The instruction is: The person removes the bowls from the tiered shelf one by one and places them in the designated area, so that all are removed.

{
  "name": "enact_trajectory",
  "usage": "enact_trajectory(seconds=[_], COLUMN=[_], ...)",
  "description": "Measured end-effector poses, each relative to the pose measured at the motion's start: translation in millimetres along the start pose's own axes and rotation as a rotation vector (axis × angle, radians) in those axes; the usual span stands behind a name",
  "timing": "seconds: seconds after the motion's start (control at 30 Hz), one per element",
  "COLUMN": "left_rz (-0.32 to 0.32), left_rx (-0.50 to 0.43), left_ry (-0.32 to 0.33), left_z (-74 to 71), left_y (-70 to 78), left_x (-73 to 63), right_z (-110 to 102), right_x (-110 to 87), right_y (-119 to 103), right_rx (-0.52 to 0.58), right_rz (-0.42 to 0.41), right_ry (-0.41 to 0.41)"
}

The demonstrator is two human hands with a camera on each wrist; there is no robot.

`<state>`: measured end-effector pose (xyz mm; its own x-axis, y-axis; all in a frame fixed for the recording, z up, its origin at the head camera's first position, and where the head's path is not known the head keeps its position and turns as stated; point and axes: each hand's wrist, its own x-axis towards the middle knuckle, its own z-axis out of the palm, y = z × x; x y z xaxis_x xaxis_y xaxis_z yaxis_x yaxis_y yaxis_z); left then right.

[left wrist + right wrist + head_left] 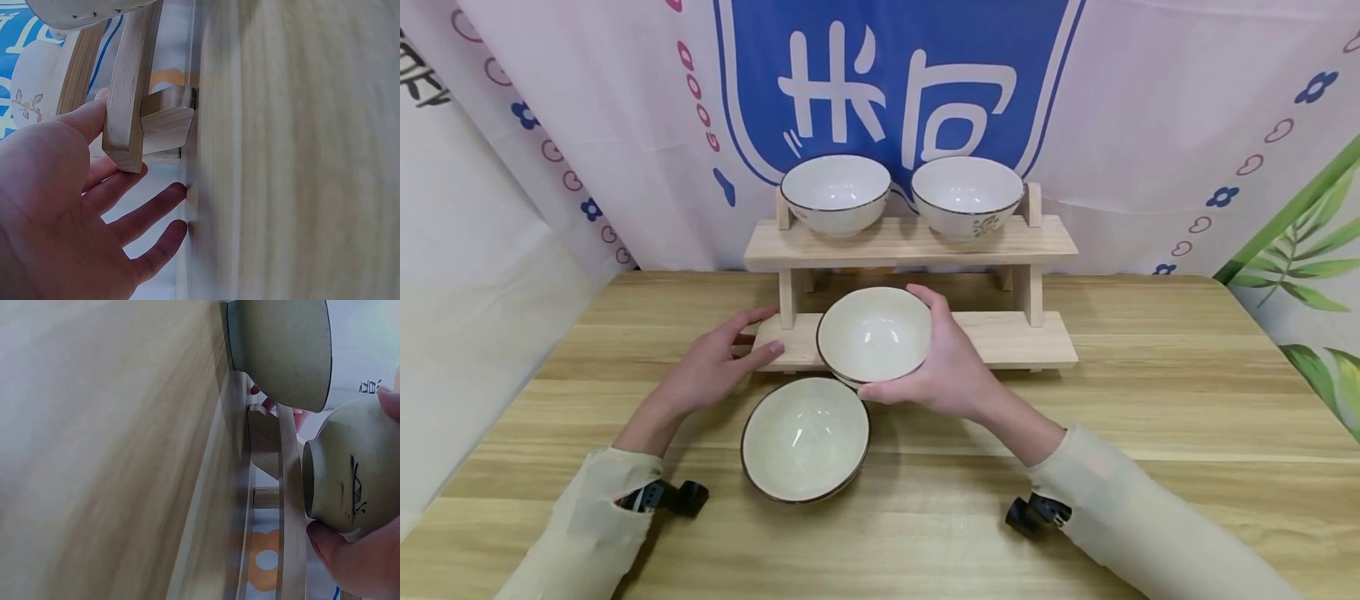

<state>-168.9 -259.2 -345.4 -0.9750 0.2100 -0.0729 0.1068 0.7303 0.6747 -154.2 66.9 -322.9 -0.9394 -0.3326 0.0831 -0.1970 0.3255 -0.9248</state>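
Observation:
My right hand [951,371] grips a cream bowl [876,333] with a dark rim, thumb at the near side and fingers round the far side. That bowl overlaps the lower board of a two-tier wooden rack [910,242]; the right wrist view shows its foot [309,478] close by the board's surface. My left hand [715,358] holds the left end of the lower board [128,100], thumb over the top and index finger underneath, other fingers spread. A second cream bowl [805,442] stands on the table in front of the rack.
Two white bowls, a left one [837,196] and a right one [967,200] with a printed flower, sit on the upper tier. The wooden table [1165,400] extends to both sides. Behind the rack hangs a printed curtain [1150,125].

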Motion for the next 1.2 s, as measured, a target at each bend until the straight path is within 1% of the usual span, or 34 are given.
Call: enact_trajectory(seconds=[0.23,0.53,0.93,1.2], left_rz=[-0.008,-0.019,-0.027,0.01], left_rx=[0.006,0.003,0.008,0.007], left_ry=[-0.002,-0.005,-0.008,0.011], left_z=[-0.3,0.6,0.6,0.8], left_y=[0.4,0.8,1.1,-2.0], left_x=[-0.8,-1.5,-1.2,-1.1], right_z=[-12,-29,-39,-44], right_x=[-11.4,-26.2,-41.0,-50.4], right_y=[0,5,13,19], right_rx=[-0.01,-0.024,-0.006,-0.044], right_rz=[0.006,-0.005,-0.027,-0.07], right_ry=[-0.015,-0.007,-0.04,-0.058])
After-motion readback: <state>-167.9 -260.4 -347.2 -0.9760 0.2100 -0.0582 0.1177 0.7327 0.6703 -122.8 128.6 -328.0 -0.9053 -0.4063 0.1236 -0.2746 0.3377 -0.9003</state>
